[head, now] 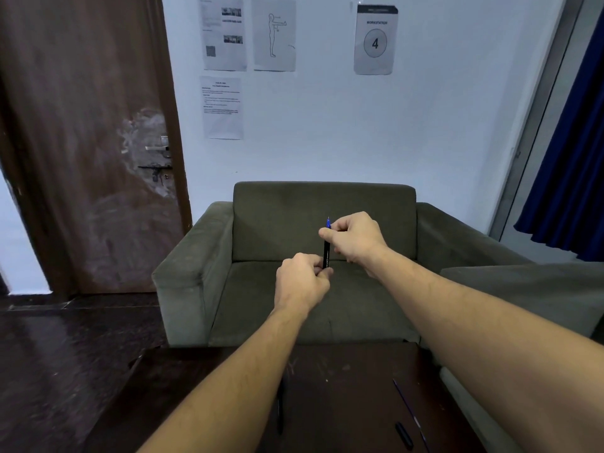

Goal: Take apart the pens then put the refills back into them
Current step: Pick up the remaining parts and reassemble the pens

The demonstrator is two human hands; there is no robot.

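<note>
Upright black pen [326, 255], left hand [302, 281] pinching its lower end, right hand [354, 237] its blue tip.

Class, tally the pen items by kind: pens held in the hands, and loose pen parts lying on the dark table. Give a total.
Pen held in both hands: 1
Thin refill on table: 1
Black cap near refill: 1
Dark barrel under left forearm: 1
Total: 4

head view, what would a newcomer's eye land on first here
First, the two bare hands raised mid-frame before the olive sofa: the left hand grips the bottom of an upright black pen, the right hand pinches its blue top. Next, the "WORKSTATION 4" sign on the wall, upper right. Below, a loose refill lies on the dark table.
</note>
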